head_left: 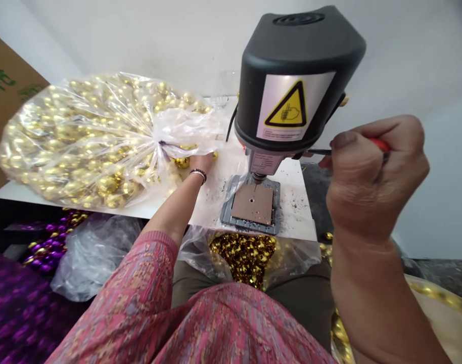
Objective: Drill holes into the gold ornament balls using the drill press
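Note:
My right hand (375, 172) is closed round the red-tipped feed lever (378, 145) of a black bench drill press (295, 60). Below the drill's chuck (258, 177) lies a brown square board (252, 205) with a small hole, on the grey base (225, 215). My left hand (201, 162) reaches to the mouth of a clear plastic bag (178, 126) full of shiny gold balls (107, 184). A gold ball (182, 162) lies just left of that hand; its fingers are hidden by the bag and the hand itself.
Dark shavings are scattered over the white table (291, 202) round the drill base. An open bag of gold pieces (249, 253) sits at my lap below the table edge. Purple balls (56, 247) and crumpled clear plastic (94, 258) lie lower left. A cardboard box (11, 76) stands far left.

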